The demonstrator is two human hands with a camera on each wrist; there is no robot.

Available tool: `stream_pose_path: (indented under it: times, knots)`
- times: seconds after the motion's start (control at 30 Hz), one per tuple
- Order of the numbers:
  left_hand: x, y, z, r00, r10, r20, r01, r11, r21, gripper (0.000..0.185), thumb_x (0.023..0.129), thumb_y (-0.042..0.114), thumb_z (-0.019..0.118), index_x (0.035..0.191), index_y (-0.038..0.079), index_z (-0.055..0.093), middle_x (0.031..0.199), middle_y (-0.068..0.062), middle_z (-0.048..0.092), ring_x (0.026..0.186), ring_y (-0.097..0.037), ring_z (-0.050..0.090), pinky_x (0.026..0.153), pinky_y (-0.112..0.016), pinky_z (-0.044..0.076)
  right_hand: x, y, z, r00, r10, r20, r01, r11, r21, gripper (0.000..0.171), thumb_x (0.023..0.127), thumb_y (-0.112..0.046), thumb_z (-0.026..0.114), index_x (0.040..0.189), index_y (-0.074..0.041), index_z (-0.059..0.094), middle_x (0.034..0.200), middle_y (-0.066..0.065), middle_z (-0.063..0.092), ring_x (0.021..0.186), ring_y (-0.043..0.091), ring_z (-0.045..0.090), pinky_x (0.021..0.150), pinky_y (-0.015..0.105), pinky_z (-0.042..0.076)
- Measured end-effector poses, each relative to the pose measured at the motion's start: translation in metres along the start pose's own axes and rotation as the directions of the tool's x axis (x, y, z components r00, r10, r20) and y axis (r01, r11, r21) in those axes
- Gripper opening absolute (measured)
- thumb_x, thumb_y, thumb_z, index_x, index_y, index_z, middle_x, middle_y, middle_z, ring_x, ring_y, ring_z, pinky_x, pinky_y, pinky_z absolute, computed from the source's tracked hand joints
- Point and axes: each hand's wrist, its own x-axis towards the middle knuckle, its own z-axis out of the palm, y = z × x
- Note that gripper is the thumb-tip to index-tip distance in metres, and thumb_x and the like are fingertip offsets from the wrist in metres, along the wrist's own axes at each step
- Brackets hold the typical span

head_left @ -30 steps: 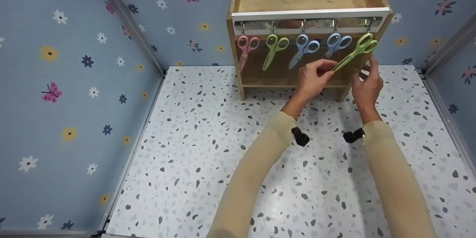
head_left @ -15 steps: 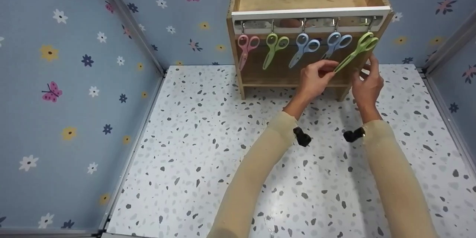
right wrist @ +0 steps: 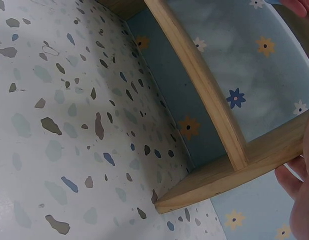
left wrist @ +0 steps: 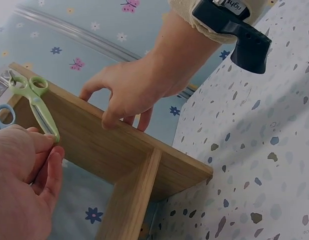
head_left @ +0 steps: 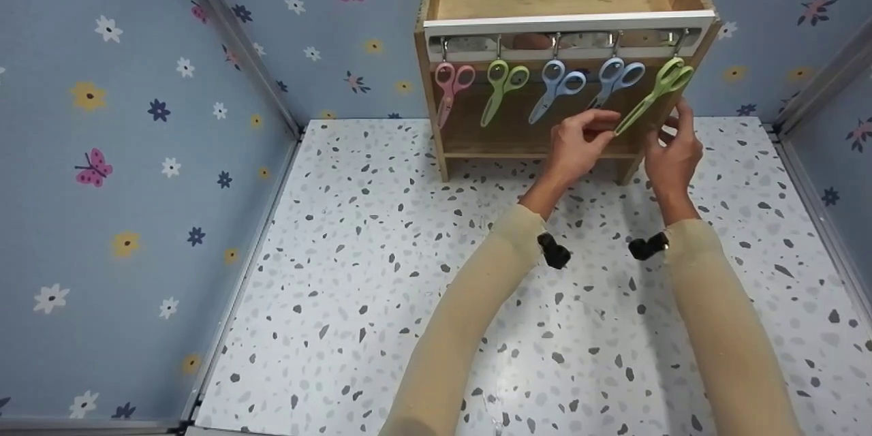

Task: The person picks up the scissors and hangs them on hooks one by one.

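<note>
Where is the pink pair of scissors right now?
In the head view the pink scissors hang on the far-left hook of the wooden rack, right beside a green pair, well away from both hands.

Matt bare-wood rack (head_left: 545, 3), glossy metal hook rail (head_left: 558, 45), smooth plastic-handled green scissors (head_left: 655, 92), speckled smooth worktop (head_left: 381, 272), ribbed cloth sleeves (head_left: 729, 347).

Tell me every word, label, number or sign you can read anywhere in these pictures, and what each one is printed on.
"right": white letters, partly cut off by the picture's edge, on the black wrist camera strapped to the right hand's wrist, in the left wrist view.
No other text can be read: the green scissors, the other hanging scissors, the wooden rack and the wallpaper show no print.
</note>
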Motion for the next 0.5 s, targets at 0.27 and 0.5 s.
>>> stream_pose_path:
  times: [0.27, 0.5]
  knots:
    - [-0.001, -0.004, 0.0, 1.0, 0.016, 0.0, -0.016, 1.0, -0.003, 0.027, 0.107, 0.003, 0.074, 0.134, 0.004, 0.079, 0.127, -0.013, 0.086, 0.116, -0.018, 0.082, 0.089, -0.007, 0.054, 0.001, 0.002, 0.002, 0.999, -0.041, -0.024, 0.041, 0.999, -0.006, 0.055, 0.112, -0.011, 0.061, 0.166, -0.019, 0.054, 0.141, 0.02, 0.078, 0.136, 0.03, 0.076, 0.115, 0.042, 0.062]
    - [-0.004, -0.012, -0.003, 1.0, 0.021, -0.012, -0.021, 1.0, 0.002, 0.024, 0.108, 0.005, 0.074, 0.131, 0.004, 0.081, 0.123, -0.013, 0.087, 0.111, -0.017, 0.082, 0.086, -0.008, 0.055, 0.0, 0.0, 0.002, 1.0, -0.024, -0.018, 0.024, 1.0, -0.002, 0.057, 0.112, -0.01, 0.061, 0.167, -0.019, 0.052, 0.145, 0.02, 0.076, 0.137, 0.032, 0.075, 0.117, 0.044, 0.06]
